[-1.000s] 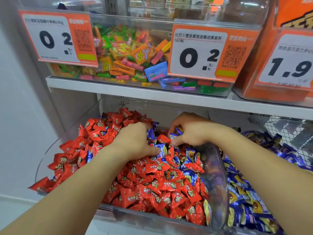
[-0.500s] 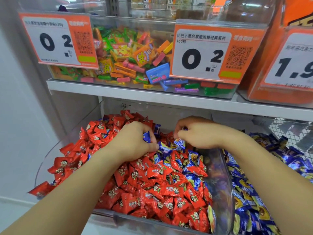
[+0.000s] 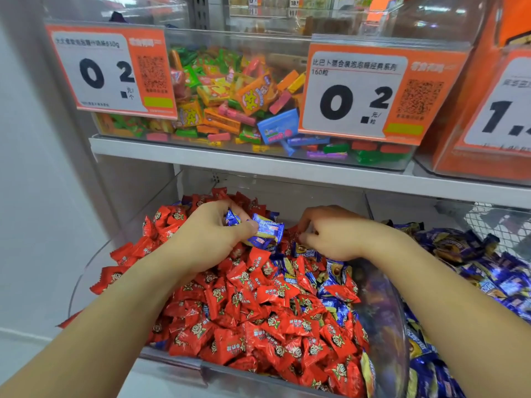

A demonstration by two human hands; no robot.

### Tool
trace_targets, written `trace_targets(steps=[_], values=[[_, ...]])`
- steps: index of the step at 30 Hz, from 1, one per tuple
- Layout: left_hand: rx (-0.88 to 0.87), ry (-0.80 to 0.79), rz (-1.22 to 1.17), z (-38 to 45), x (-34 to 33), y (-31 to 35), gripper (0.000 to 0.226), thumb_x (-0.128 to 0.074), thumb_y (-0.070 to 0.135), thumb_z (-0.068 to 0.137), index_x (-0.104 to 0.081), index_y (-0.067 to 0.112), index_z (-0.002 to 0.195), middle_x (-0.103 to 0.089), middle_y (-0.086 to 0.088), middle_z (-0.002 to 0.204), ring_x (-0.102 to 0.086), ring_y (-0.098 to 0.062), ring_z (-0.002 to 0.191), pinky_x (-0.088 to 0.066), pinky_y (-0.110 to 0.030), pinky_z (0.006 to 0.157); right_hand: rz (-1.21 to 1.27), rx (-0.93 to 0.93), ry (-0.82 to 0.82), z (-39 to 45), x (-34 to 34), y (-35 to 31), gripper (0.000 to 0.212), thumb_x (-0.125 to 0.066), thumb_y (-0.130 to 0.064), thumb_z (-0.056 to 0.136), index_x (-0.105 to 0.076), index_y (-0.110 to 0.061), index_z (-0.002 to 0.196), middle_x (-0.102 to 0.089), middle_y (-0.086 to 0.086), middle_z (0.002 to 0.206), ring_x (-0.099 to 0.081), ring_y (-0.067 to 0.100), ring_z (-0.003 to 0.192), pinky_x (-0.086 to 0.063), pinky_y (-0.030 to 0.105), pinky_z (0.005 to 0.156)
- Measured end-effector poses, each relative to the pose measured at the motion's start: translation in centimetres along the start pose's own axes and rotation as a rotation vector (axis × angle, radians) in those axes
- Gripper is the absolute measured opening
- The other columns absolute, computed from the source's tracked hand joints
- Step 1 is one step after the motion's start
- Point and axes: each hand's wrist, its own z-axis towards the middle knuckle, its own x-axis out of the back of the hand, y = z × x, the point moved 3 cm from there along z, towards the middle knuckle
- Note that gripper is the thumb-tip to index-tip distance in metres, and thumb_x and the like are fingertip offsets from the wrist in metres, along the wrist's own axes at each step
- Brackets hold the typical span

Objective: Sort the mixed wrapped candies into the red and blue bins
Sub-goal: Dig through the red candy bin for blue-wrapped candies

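left hand (image 3: pixel 211 237) is pinching a few blue candies (image 3: pixel 265 229) mid-frame over the red bin (image 3: pixel 86 271), right hand (image 3: pixel 330 234) curled picking at the pile, and the blue bin (image 3: pixel 488 271) sits off right, so the right hand's closer.

- Both bare forearms reach forward and upward from the lower corners of the head view, converging toward the middle.
- The left hand (image 3: pixel 211 239) lies palm-down with its back to the camera, wrist roughly straight with the forearm.
- Its thumb stretches to the right and presses against the curled fingers, pinching blue-wrapped candies (image 3: pixel 265 229) between them.
- The right hand (image 3: pixel 333 234) sits just beside the left, apart from it, at about the same height.
- Its wrist bends inward, its knuckles arch upward, and its fingers curl down with the tips turned toward the left hand.
- Whether the right fingers hold anything cannot be told.
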Motion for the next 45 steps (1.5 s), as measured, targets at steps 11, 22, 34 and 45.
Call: trace_targets(steps=[11,22,34,45], values=[[-0.084,0.025,0.037,-1.6,-0.2,1.2,0.013,-0.060,0.018,0.097,-0.057,0.006,0.098,-0.071,-0.007,0.070,-0.044,0.002,0.031,-0.029,-0.007,0.037,-0.072,-0.050,-0.021,-0.4,-0.2,-0.1,0.038,-0.064,-0.042,0.094,-0.071,-0.006,0.103,-0.070,0.013,0.106,-0.065,0.031,0.096,-0.053,0.037,0.080],[-0.013,0.073,-0.146,-2.3,-2.0,2.1,0.013,-0.052,0.018,0.100,-0.045,0.009,0.105,-0.073,-0.014,0.070,-0.049,-0.018,0.046,-0.035,-0.022,0.042,1.238,-0.055,0.120,-4.3,1.1,-1.4,0.011,-0.066,-0.004,0.090,-0.058,-0.006,0.083,-0.052,0.009,0.072,-0.044,0.013,0.049,-0.030,0.025,0.045],[-0.315,-0.038,-0.023,-6.4,-12.8,9.5,0.011,-0.046,0.034,0.101,-0.046,0.027,0.093,-0.059,0.002,0.066,-0.043,-0.004,0.045,-0.034,-0.014,0.044,1.373,-0.115,0.406,-16.3,0.1,3.8,0.010,-0.064,-0.029,0.096,-0.067,-0.020,0.094,-0.051,0.007,0.062,-0.039,0.023,0.056,-0.037,0.026,0.045],[-0.536,-0.092,0.473,-4.3,-16.0,8.0,0.059,-0.031,0.056,0.092,-0.039,0.023,0.141,-0.047,0.004,0.129,-0.038,-0.016,0.123,-0.029,-0.039,0.108,0.307,-0.191,0.477,-16.9,-2.1,12.7,0.060,-0.022,-0.071,0.092,-0.040,-0.049,0.145,-0.037,-0.007,0.153,-0.023,0.016,0.145,-0.008,0.044,0.121]])
